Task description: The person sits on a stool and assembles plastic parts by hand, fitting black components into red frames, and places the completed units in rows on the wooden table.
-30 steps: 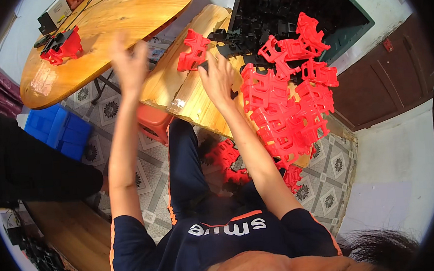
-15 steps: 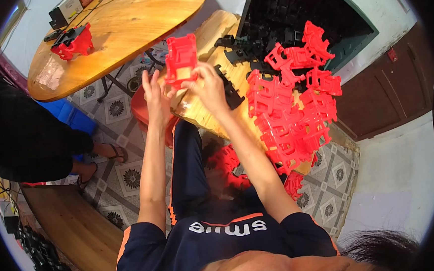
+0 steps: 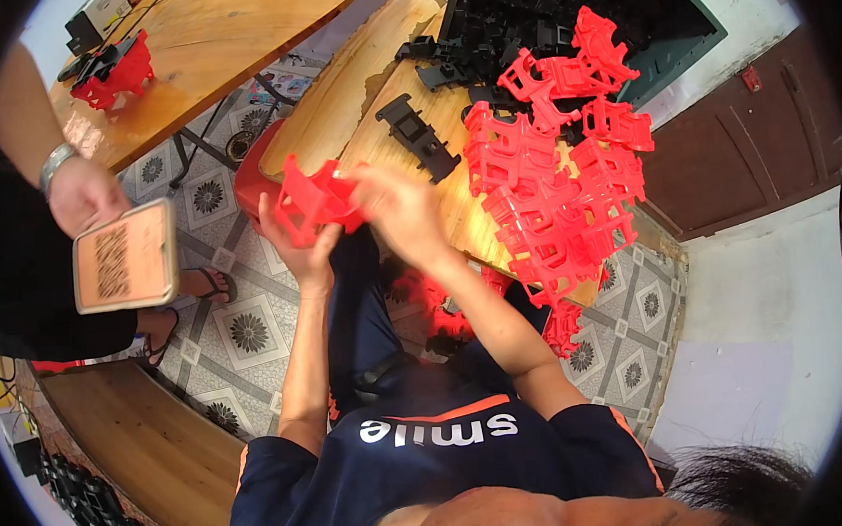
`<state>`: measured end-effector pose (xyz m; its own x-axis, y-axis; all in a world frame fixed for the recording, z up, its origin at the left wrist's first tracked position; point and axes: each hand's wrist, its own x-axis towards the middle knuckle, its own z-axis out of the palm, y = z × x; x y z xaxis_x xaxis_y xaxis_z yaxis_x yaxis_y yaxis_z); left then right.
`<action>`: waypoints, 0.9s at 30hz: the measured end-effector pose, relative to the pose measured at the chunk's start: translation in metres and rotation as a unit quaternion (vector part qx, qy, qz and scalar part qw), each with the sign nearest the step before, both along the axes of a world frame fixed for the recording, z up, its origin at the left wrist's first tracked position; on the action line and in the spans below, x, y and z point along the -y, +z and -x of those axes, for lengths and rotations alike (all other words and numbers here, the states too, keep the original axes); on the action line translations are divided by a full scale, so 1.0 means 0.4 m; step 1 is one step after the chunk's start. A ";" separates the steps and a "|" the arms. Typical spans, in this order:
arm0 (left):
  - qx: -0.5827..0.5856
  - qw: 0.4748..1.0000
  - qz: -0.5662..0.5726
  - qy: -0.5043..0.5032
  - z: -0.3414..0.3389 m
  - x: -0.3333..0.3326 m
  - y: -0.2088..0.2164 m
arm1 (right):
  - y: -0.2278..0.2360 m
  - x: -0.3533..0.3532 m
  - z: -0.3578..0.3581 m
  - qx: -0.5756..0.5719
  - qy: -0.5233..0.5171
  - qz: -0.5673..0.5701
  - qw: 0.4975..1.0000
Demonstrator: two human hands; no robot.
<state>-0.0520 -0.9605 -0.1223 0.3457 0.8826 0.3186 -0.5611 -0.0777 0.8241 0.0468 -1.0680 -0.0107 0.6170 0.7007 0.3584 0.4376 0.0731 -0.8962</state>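
A red moulded plastic frame (image 3: 303,201) with open sides is tilted in front of me, above the near left edge of the wooden table. My left hand (image 3: 302,259) grips it from below, thumb on one side and fingers on the other. At its right edge, the bent fingers of my right hand (image 3: 400,211) close on the rim; they are slightly blurred, and the fingertips are partly hidden. A flat black plastic part (image 3: 418,138) with a square opening lies on the table just beyond my right hand.
Red frames (image 3: 553,207) are heaped on the table's (image 3: 335,124) right side. Behind them, a dark bin (image 3: 660,65) spills black parts. A co-worker's hand (image 3: 89,196) holds a phone (image 3: 127,257) at left. Another wooden table (image 3: 233,33) carries a red-and-black assembly (image 3: 115,74).
Both my hands have brought the red frame down toward me and tilted it. A co-worker's hand with a phone has come in at left. The view has shifted slightly.
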 end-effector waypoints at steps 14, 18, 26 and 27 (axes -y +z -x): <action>0.235 0.856 0.311 -0.341 0.026 0.012 0.036 | -0.196 0.021 -0.258 0.329 -0.236 0.179 0.897; 0.126 0.887 0.312 -0.315 0.019 0.018 0.066 | -0.006 0.086 -0.111 0.318 -0.176 0.037 0.931; 0.073 0.867 0.348 -0.348 -0.012 0.032 0.052 | 0.044 0.157 0.064 0.343 -0.039 0.051 0.937; 0.058 0.872 0.333 -0.353 -0.018 0.038 0.062 | 0.039 0.156 0.064 0.343 -0.039 0.051 0.937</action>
<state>-0.0450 -0.9755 -0.0974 0.8776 0.4654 -0.1150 -0.3576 0.7952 0.4896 0.0211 -1.1304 0.0049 0.3170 0.7148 0.6233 0.9138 -0.0543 -0.4025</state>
